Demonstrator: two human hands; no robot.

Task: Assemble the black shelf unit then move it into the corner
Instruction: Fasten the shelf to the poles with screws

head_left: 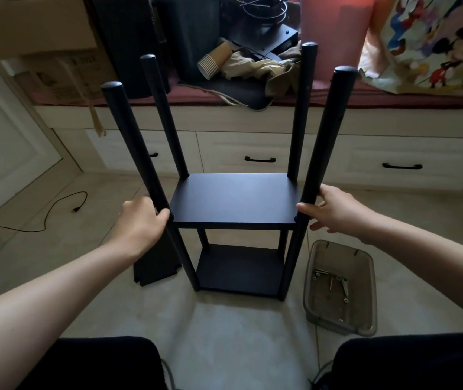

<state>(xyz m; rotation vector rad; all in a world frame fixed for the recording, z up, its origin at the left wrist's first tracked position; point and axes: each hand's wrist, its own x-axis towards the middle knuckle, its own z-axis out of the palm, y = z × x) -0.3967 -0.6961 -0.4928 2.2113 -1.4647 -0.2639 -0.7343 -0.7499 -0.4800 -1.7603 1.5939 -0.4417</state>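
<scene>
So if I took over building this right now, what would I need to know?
Left hand grips the near left pole. Right hand holds the near right pole, fingers loosely round it.
The shelf unit stands on the floor with two boards fitted on four poles.
One spare board lies behind its left side; screws sit in the clear tub on the right.
Left: fit the top board, then move it into the corner.

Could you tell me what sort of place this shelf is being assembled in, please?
Most likely a room in a home, perhaps a bedroom. A built-in window seat with drawers runs along the wall, a cartoon-print fabric lies on its cushion, and cardboard boxes are stacked at the left.
</scene>
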